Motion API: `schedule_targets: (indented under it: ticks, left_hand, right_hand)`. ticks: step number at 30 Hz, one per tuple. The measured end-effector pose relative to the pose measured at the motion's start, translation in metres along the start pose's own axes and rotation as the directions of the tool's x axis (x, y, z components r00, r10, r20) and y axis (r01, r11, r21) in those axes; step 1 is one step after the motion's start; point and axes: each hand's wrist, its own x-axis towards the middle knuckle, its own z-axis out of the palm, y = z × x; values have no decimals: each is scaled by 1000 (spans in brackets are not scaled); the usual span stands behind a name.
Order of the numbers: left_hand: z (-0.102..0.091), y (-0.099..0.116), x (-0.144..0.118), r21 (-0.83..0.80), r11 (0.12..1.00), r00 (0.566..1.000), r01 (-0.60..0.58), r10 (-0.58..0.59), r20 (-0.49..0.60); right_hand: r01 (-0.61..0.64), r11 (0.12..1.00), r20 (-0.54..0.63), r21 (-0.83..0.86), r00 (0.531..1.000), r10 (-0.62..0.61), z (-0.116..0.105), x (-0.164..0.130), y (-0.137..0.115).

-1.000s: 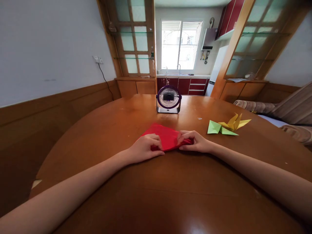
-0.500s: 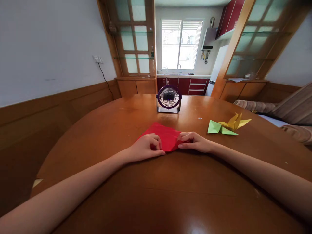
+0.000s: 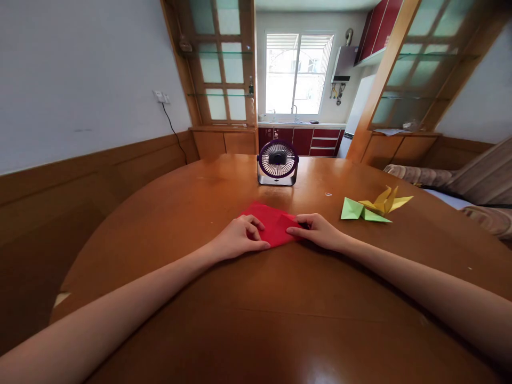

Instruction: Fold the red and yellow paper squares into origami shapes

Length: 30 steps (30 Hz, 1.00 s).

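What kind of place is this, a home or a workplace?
Most likely a home dining area. A round wooden table holds a small desk fan, and behind it a kitchen shows, with red cabinets under a window.

Bright kitchen window (image 3: 298,74) beyond white walls, wood panelling.

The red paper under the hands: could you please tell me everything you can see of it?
The red paper is a plain, matte sheet, folded to a flat pointed shape lying on the wooden table, in front of the small fan. The left hand presses its near left edge, and the right hand pins its right corner with the fingertips. Both rest on it; nothing else touches it.
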Motion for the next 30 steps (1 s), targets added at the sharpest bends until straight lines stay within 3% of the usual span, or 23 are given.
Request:
schedule_targets:
  ticks: [5, 11, 17, 26, 30]
  left_hand:
    - [1, -1, 1, 7, 1000, 1000, 26, -26, -2]
    - [0, 0, 3, 20, 999, 999, 47, -47, -2]
    - [-1, -1, 5, 20, 998, 998, 56, -56, 10]
    - [0, 0, 3, 48, 997, 998, 68, -68, 2]
    - [-1, -5, 2, 116, 993, 1000, -2, 3, -15]
  right_hand:
    - [-15, 995, -120, -101, 993, 2, 7, -1, -3]
    - [72, 976, -67, -204, 994, -87, 10, 0, -7]
    - [42, 936, -3, -349, 999, -46, 11, 2, -10]
    - [45, 935, 4, -352, 999, -46, 12, 2, -5]
    - [54, 942, 13, -330, 999, -52, 11, 2, -5]
